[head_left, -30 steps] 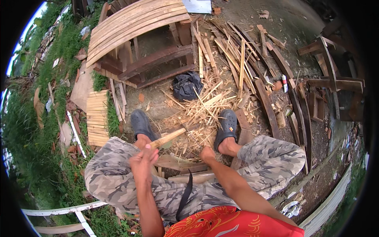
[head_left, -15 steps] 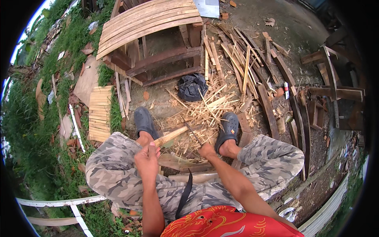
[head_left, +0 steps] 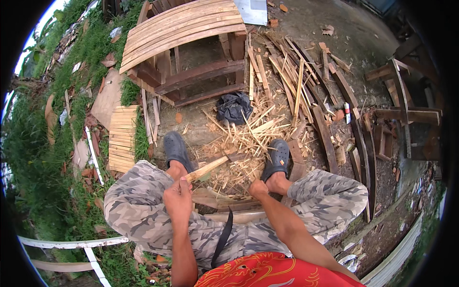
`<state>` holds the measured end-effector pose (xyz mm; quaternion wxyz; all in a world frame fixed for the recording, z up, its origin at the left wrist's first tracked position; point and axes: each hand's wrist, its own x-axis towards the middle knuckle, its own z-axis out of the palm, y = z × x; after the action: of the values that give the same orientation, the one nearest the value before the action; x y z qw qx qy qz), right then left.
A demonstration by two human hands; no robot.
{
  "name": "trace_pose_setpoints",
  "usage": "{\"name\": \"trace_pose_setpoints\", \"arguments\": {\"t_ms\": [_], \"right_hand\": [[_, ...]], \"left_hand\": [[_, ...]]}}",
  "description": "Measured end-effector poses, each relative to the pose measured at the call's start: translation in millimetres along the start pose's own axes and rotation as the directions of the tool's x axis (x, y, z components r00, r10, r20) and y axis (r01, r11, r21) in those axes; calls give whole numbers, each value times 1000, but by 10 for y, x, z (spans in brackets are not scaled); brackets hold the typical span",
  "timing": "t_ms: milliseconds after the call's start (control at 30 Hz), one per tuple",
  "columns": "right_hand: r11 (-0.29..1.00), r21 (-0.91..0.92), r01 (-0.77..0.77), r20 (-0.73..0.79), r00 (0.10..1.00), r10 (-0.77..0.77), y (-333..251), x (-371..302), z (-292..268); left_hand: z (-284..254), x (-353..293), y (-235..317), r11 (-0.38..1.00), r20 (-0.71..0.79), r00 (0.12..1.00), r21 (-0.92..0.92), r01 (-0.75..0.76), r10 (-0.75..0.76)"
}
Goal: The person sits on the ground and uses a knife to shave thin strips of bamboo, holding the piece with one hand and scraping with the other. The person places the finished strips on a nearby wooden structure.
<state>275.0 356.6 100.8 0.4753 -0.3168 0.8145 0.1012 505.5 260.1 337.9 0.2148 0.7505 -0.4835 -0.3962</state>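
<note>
My left hand is closed around the near end of a pale wooden slat, which slants up and away to the right between my feet. Its far end lies over the shavings, near a dark wood piece. My right hand is a fist beside my right shoe, gripping a knife. Its thin dark blade shows plainly only in the earlier frame; now it is blurred against the chips and hard to make out. A heap of split wood slivers lies just beyond both hands.
A slatted wooden frame stands ahead, with a black plastic bag in front of it. Trimmed slats lie in a row on the left grass. Long dark boards are strewn to the right, near a small white tube.
My right hand has moved slightly right and nearer to me, drawing the knife blade away from the slat. My left hand and the slat have shifted only a little.
</note>
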Motion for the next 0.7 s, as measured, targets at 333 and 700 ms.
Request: {"name": "trace_pose_setpoints", "arguments": {"t_ms": [333, 700], "right_hand": [[959, 87, 271, -33, 962, -270, -354, -71, -434], [806, 234, 544, -37, 833, -552, -1084, -1173, -568]], "left_hand": [[-17, -12, 29, 1000, 70, 998, 3, 7, -7], [-64, -80, 50, 900, 221, 956, -348, 261, -191]]}}
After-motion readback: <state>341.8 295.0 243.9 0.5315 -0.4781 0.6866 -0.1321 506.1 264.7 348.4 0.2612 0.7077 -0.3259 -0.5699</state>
